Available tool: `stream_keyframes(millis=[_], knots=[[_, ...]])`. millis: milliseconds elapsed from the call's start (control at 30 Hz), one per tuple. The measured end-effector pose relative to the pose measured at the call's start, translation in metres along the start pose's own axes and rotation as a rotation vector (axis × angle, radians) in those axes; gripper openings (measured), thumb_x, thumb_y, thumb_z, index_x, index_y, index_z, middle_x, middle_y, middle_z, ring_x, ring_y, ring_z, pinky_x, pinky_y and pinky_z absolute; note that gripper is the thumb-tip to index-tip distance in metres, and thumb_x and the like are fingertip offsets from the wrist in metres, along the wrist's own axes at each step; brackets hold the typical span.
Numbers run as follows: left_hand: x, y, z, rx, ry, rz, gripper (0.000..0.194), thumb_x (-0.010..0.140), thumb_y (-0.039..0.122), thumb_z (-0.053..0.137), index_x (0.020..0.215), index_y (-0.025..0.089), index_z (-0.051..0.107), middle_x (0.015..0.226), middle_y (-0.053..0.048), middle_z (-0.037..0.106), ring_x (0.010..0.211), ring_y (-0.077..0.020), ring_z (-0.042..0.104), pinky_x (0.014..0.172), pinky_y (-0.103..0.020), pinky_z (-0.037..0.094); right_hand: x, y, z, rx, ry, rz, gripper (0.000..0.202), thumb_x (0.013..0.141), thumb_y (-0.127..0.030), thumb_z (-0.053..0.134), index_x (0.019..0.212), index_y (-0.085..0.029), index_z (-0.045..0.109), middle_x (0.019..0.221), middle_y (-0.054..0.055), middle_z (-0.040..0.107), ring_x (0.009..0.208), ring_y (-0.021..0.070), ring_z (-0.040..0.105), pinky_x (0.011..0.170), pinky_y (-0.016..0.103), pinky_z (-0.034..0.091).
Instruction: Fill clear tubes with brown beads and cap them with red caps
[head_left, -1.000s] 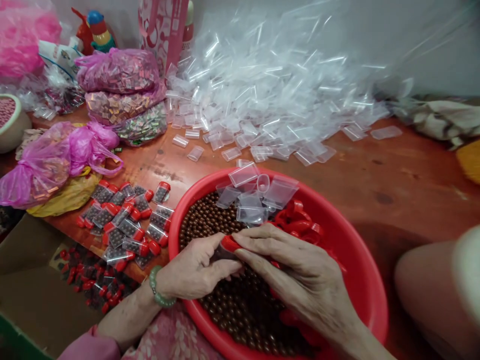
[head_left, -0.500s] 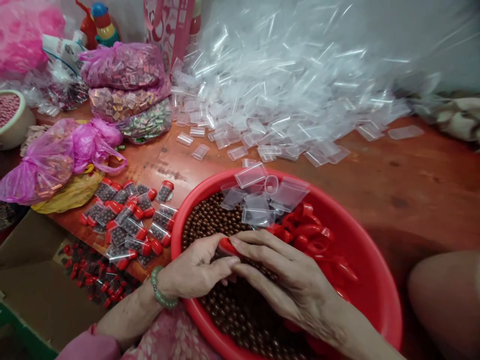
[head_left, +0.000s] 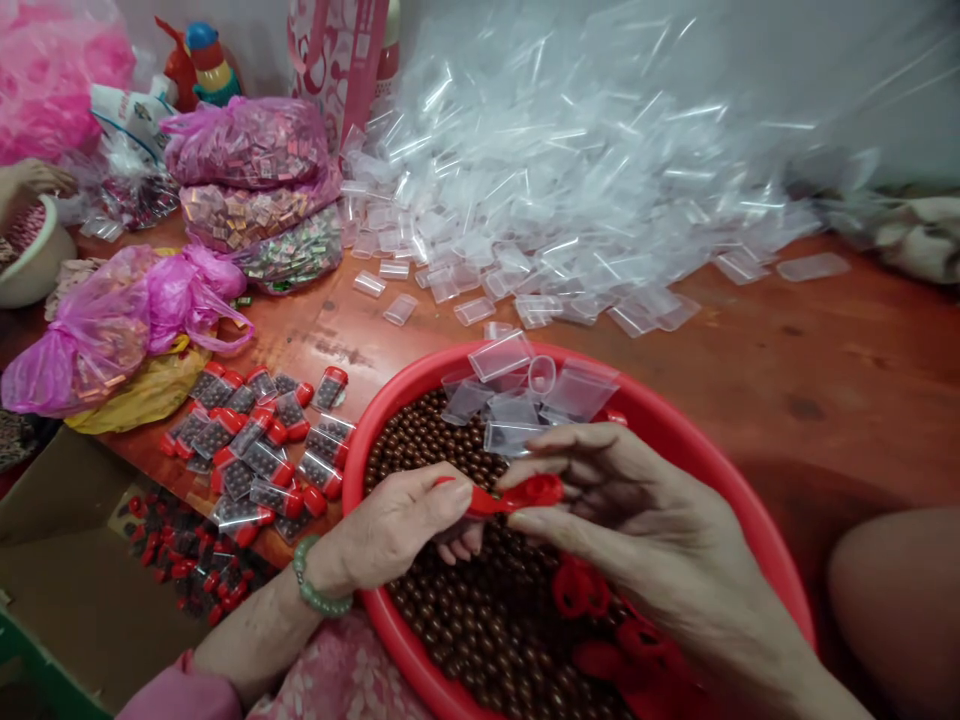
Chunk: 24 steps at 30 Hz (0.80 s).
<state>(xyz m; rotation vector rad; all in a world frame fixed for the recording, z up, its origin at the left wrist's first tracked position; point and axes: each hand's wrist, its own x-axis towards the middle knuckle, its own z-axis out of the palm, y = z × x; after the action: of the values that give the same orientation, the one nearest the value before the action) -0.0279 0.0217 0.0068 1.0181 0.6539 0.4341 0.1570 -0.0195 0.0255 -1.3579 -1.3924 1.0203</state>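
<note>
Over the red basin [head_left: 757, 530], my left hand [head_left: 397, 520] pinches one end of a red plastic cap piece [head_left: 525, 492]. The thumb and fingers of my right hand [head_left: 645, 540] are around the other end of that piece. Brown beads [head_left: 465, 620] fill the basin's left and lower part. Clear plastic tubes [head_left: 517, 420] lie on the beads near the far rim. More red caps [head_left: 581, 585] are partly hidden under my right hand.
Filled red-capped tubes [head_left: 255, 440] lie left of the basin, with more in a cardboard box [head_left: 67, 560]. Behind are bagged pieces [head_left: 247, 150] and a heap of clear tubes [head_left: 562, 200]. Another person's hand [head_left: 34, 185] is over a white bowl [head_left: 45, 260]. A knee [head_left: 900, 590] shows at right.
My right hand has moved up and opened wider around the red piece, which now shows between my hands. Another person's hand has appeared at the far left.
</note>
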Motion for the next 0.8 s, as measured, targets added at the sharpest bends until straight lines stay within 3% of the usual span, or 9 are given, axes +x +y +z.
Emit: stream_keyframes(millis=[67, 167, 233, 333, 400, 467, 600, 700, 800], knots=[[0.000, -0.001, -0.001, -0.019, -0.056, -0.015, 0.060, 0.082, 0.072, 0.044, 0.083, 0.013, 0.056, 0.075, -0.004, 0.056, 0.066, -0.0115, 0.053, 0.062, -0.023, 0.045, 0.001, -0.002, 0.002, -0.098, 0.026, -0.107, 0.024, 0.081, -0.033, 0.071, 0.101, -0.027, 0.060, 0.079, -0.002, 0.072, 0.066, 0.0152, 0.070, 0.057, 0.023, 0.059], [0.000, -0.006, -0.002, -0.045, -0.071, -0.027, 0.075, 0.074, 0.084, 0.037, 0.083, 0.013, 0.059, 0.074, -0.004, 0.056, 0.066, -0.0130, 0.053, 0.062, -0.025, 0.045, 0.004, -0.007, 0.006, -0.397, -0.059, -0.400, 0.018, 0.090, -0.029, 0.060, 0.107, -0.024, 0.062, 0.080, 0.001, 0.073, 0.067, 0.0154, 0.069, 0.059, 0.025, 0.057], [0.000, -0.012, -0.002, -0.090, -0.027, -0.029, 0.082, 0.074, 0.086, 0.027, 0.083, 0.013, 0.063, 0.072, -0.005, 0.060, 0.064, -0.0129, 0.053, 0.062, -0.025, 0.044, 0.004, -0.007, 0.010, -0.575, -0.141, -0.539, 0.028, 0.091, -0.037, 0.057, 0.111, -0.017, 0.060, 0.088, 0.007, 0.073, 0.075, 0.0185, 0.069, 0.064, 0.029, 0.057], [0.001, -0.017, -0.001, -0.197, 0.014, -0.040, 0.090, 0.075, 0.086, 0.021, 0.095, 0.012, 0.068, 0.080, -0.009, 0.069, 0.068, -0.0156, 0.059, 0.064, -0.027, 0.045, 0.002, -0.004, 0.019, -0.807, -0.166, -0.594, 0.054, 0.088, -0.057, 0.051, 0.112, -0.008, 0.057, 0.094, 0.015, 0.071, 0.083, 0.0243, 0.067, 0.070, 0.036, 0.055], [0.001, -0.015, -0.001, -0.246, -0.001, -0.050, 0.086, 0.078, 0.083, 0.028, 0.102, 0.011, 0.069, 0.089, -0.011, 0.072, 0.081, -0.0208, 0.065, 0.072, -0.030, 0.049, 0.001, -0.001, 0.028, -0.949, -0.114, -0.630, 0.057, 0.091, -0.057, 0.046, 0.112, -0.005, 0.056, 0.094, 0.018, 0.070, 0.085, 0.0273, 0.066, 0.072, 0.039, 0.052], [0.001, -0.011, -0.001, -0.248, 0.011, -0.036, 0.075, 0.083, 0.075, 0.037, 0.106, 0.012, 0.069, 0.098, -0.011, 0.073, 0.098, -0.0257, 0.066, 0.087, -0.035, 0.050, 0.001, 0.002, 0.036, -1.060, -0.050, -0.680, 0.051, 0.094, -0.047, 0.043, 0.113, -0.002, 0.055, 0.095, 0.020, 0.070, 0.086, 0.0288, 0.065, 0.073, 0.040, 0.050], [0.001, -0.009, 0.001, -0.182, 0.169, 0.028, 0.057, 0.088, 0.062, 0.048, 0.107, 0.013, 0.070, 0.115, -0.010, 0.070, 0.126, -0.0260, 0.052, 0.113, -0.037, 0.032, 0.001, 0.004, 0.045, -1.149, -0.023, -0.723, 0.035, 0.093, -0.029, 0.046, 0.113, -0.001, 0.054, 0.096, 0.020, 0.071, 0.083, 0.0265, 0.065, 0.075, 0.038, 0.047], [0.002, -0.018, 0.003, -0.230, 0.274, 0.020, 0.047, 0.093, 0.052, 0.045, 0.108, 0.015, 0.069, 0.124, -0.007, 0.066, 0.131, -0.0230, 0.046, 0.117, -0.036, 0.026, 0.002, 0.004, 0.046, -1.165, -0.060, -0.723, 0.037, 0.094, -0.029, 0.044, 0.115, 0.000, 0.053, 0.098, 0.020, 0.070, 0.081, 0.0261, 0.065, 0.075, 0.038, 0.047], [0.005, -0.024, 0.004, -0.248, 0.283, 0.028, 0.038, 0.094, 0.041, 0.043, 0.106, 0.016, 0.069, 0.123, -0.005, 0.066, 0.126, -0.0221, 0.051, 0.114, -0.036, 0.031, 0.002, 0.006, 0.045, -1.145, -0.060, -0.722, 0.040, 0.093, -0.033, 0.044, 0.114, 0.000, 0.052, 0.096, 0.021, 0.070, 0.081, 0.0267, 0.065, 0.073, 0.038, 0.047]])
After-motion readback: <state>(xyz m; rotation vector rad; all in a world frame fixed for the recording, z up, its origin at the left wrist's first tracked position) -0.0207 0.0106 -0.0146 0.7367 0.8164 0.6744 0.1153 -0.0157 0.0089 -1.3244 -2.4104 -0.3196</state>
